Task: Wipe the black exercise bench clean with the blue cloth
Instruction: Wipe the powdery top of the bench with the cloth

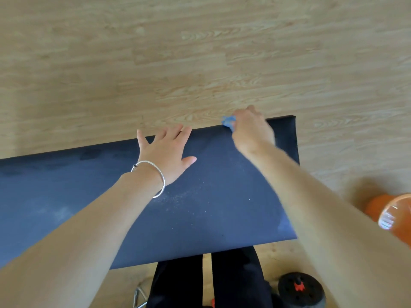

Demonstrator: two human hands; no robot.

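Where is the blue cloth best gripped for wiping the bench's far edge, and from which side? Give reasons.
Grip the bunched middle from above, as the right hand does now. The blue cloth is wadded at the far edge of the black bench, with only a corner showing past the hand, so curled fingers pressing down probably control it best.

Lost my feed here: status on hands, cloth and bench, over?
Left hand flat, open on black padded exercise bench. Right hand grips crumpled blue cloth at far edge. White specks mid-bench; nothing blocking.
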